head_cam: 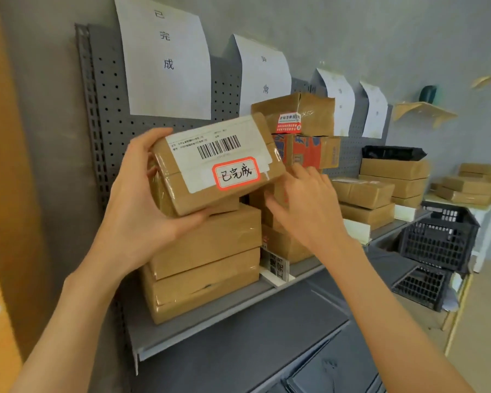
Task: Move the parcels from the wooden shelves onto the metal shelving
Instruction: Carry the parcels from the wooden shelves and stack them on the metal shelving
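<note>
Metal shelf (210,321) — stacked parcels (204,268)

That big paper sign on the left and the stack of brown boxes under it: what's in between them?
In the head view, the labelled parcel, gripped by the left hand, sits between the sign and the stack.

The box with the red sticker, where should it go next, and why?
Probably down onto the brown stack just beneath it. The left hand grips the box right above that stack on the metal shelf, under the matching sign.
</note>
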The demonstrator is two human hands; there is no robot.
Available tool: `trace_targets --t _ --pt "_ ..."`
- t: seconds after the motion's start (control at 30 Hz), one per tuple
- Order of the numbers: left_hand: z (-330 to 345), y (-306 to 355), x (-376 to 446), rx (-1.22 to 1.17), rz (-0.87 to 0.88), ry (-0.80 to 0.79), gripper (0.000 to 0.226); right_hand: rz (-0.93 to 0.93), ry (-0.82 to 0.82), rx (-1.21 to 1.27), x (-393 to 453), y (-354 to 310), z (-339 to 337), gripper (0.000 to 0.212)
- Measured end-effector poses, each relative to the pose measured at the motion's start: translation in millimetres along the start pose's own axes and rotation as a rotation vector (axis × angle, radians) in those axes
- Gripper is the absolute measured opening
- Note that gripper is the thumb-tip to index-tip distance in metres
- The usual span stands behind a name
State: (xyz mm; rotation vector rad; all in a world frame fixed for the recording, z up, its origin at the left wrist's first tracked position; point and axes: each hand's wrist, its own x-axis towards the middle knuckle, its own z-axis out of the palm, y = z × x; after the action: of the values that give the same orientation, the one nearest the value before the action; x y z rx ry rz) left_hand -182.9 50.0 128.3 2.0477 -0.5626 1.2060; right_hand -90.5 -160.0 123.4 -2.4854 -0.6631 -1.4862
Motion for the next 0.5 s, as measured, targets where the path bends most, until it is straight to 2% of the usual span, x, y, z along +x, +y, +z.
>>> trace_targets --t 0.23,0.5 --pt "-3.4 -46.0 77.0 0.142 0.091 0.081 0.090 -0.011 0.047 0.149 90.7 21.8 49.3 0.031" --pt "-8.0 -99.7 134.7 0.196 -0.037 0.096 0.093 -0.051 0.041 0.253 157.4 22.8 101.3 0.031"
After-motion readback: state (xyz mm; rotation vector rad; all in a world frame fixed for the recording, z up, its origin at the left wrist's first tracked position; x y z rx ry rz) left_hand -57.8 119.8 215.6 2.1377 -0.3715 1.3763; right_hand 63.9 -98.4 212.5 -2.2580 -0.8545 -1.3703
